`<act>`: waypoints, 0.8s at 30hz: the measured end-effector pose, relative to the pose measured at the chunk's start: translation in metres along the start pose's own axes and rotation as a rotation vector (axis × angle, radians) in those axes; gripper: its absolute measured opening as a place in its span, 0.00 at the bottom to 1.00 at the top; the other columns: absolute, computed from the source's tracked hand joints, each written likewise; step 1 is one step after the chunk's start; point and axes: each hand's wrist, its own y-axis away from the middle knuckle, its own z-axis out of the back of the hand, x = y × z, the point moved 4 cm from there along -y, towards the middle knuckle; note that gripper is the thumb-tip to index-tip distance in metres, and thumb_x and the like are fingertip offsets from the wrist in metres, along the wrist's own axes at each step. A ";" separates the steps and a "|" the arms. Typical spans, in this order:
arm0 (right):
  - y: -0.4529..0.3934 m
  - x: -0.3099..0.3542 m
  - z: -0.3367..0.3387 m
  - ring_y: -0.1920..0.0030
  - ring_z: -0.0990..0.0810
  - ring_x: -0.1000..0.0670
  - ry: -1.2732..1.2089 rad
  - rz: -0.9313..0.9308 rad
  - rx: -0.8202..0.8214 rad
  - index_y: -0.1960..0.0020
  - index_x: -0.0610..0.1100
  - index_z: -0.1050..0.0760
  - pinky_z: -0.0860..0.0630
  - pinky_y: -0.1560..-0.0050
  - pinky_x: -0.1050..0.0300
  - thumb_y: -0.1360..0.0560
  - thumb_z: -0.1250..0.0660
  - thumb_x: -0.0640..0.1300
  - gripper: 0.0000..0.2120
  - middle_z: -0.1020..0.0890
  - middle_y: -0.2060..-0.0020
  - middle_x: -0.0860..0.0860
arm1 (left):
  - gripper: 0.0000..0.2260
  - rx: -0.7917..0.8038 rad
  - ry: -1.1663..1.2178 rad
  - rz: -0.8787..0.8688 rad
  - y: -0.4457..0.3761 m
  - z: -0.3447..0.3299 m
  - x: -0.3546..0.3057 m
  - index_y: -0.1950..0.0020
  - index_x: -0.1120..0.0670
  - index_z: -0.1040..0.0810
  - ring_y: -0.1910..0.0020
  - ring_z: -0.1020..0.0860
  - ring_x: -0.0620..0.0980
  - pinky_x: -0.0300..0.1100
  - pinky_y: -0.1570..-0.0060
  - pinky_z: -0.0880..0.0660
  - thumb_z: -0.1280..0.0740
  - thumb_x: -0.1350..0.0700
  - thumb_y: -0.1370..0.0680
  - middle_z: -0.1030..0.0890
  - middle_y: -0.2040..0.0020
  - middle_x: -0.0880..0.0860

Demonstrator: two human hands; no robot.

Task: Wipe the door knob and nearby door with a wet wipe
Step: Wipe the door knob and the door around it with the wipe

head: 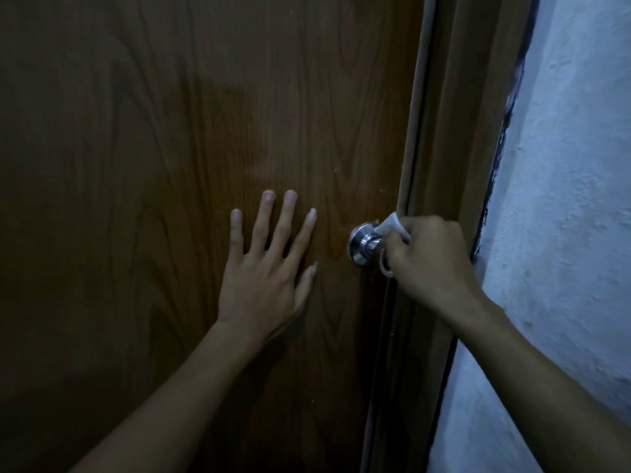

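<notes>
A dark brown wood-grain door [170,131] fills most of the view. Its shiny metal knob [363,243] sits near the door's right edge. My right hand [430,261] is wrapped around the outer part of the knob with a white wet wipe [392,227] bunched in its fingers; a corner of the wipe sticks out above the knob. Most of the knob's round head is hidden under that hand. My left hand [269,264] lies flat on the door to the left of the knob, fingers spread, holding nothing.
The brown door frame [454,148] runs down just right of the knob. Beyond it stands a rough white plastered wall [573,199], close to my right forearm. The light is dim.
</notes>
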 end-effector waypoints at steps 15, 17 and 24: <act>0.020 0.011 -0.049 0.40 0.22 0.40 0.575 0.600 -0.047 0.45 0.37 0.21 0.31 0.37 0.35 0.27 0.35 0.38 0.13 0.19 0.44 0.40 | 0.31 -0.043 0.009 -0.001 0.001 -0.003 0.000 0.21 0.52 0.52 0.23 0.56 0.61 0.64 0.27 0.55 0.48 0.41 0.21 0.54 0.21 0.59; 0.020 0.008 -0.048 0.42 0.22 0.40 0.655 0.748 0.007 0.47 0.38 0.20 0.32 0.38 0.34 0.25 0.41 0.40 0.14 0.18 0.45 0.40 | 0.32 -0.039 -0.002 0.008 0.000 -0.005 -0.002 0.21 0.52 0.52 0.23 0.57 0.61 0.65 0.28 0.55 0.48 0.40 0.21 0.54 0.21 0.60; 0.015 0.006 -0.041 0.41 0.23 0.42 0.852 0.944 0.248 0.51 0.45 0.18 0.43 0.36 0.27 0.29 0.36 0.43 0.11 0.19 0.45 0.45 | 0.32 -0.020 -0.016 0.049 0.000 -0.005 -0.008 0.21 0.53 0.54 0.23 0.58 0.63 0.66 0.28 0.58 0.49 0.40 0.21 0.56 0.21 0.61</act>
